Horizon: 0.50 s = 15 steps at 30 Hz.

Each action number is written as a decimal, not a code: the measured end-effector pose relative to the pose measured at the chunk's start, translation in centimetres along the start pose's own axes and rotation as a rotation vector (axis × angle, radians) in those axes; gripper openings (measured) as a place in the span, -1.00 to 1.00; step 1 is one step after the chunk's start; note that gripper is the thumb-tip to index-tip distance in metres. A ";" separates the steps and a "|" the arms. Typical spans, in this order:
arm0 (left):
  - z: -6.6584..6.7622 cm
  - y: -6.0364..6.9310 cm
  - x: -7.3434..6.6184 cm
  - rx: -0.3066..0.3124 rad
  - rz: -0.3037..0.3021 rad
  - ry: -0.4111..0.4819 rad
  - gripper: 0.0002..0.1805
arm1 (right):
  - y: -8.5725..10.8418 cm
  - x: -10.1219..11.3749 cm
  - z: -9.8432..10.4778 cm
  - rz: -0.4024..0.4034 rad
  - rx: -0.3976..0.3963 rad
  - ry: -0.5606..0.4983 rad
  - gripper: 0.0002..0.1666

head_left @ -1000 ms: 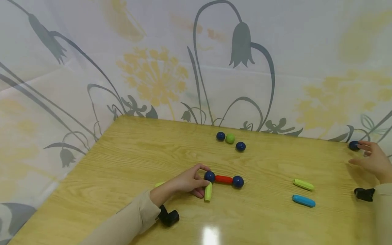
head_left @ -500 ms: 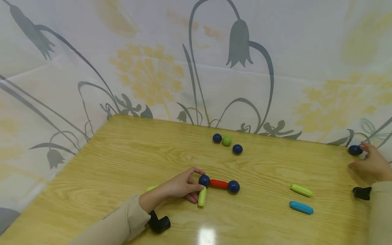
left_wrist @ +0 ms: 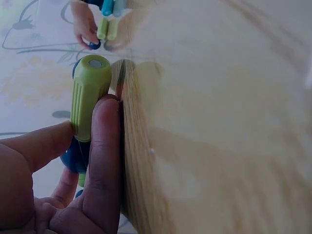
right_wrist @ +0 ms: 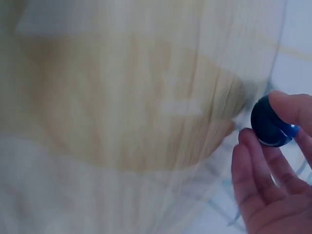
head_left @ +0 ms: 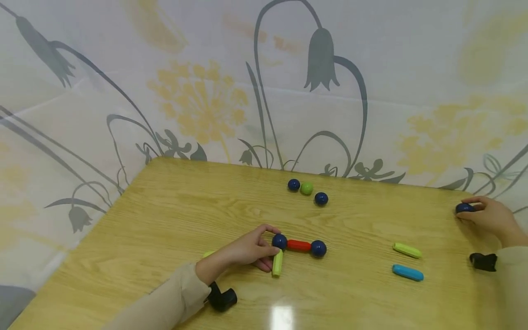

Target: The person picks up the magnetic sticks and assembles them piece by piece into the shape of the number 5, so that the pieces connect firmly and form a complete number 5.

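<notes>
My left hand (head_left: 255, 250) pinches a dark blue ball (head_left: 279, 241) at one end of a joined piece on the table. A red rod (head_left: 299, 245) links that ball to a second blue ball (head_left: 318, 248). From the held ball a yellow-green rod (head_left: 277, 263) points toward me; its ribbed side and round silvery end (left_wrist: 95, 63) show in the left wrist view. At the far right, my right hand (head_left: 492, 217) holds another dark blue ball (right_wrist: 268, 122) between thumb and fingers, near the table's back edge.
Two blue balls, one of them a blue ball (head_left: 321, 198), and a green ball (head_left: 306, 188) lie at the back. On the right are a yellow-green rod (head_left: 407, 250) and a blue rod (head_left: 407, 272). Patterned cloth (head_left: 231, 91) hangs behind the table (head_left: 350, 293).
At the far right, my right hand has taken hold of the blue ball and moved it slightly left. My left hand keeps its hold; the head view has shifted a little.
</notes>
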<state>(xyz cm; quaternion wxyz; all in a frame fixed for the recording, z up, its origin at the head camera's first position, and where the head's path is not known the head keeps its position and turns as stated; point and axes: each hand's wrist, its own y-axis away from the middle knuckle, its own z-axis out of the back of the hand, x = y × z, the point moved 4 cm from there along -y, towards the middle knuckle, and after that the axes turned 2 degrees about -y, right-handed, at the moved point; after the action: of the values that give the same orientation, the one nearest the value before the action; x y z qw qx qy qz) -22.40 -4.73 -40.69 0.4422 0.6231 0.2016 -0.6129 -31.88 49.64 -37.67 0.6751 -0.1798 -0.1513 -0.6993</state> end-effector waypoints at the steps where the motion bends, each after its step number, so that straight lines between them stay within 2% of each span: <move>1: -0.1 -0.1 0.0 0.003 0.000 0.001 -0.52 | 0.4 0.4 -0.1 0.000 -0.001 -0.011 -0.39; 7: -0.5 -0.3 -0.2 0.003 0.009 -0.011 -0.52 | 2.7 3.0 -1.1 0.033 0.023 -0.081 -0.30; 15: -0.4 0.0 -0.3 0.018 0.009 -0.011 -0.50 | 6.5 7.2 -1.5 0.114 -0.005 -0.127 -0.40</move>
<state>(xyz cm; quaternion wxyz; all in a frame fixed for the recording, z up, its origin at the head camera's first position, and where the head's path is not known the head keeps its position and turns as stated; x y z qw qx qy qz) -22.24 -4.36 -40.48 0.4404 0.6245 0.1911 -0.6160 -25.67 42.27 -35.93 0.7026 -0.2340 -0.1814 -0.6471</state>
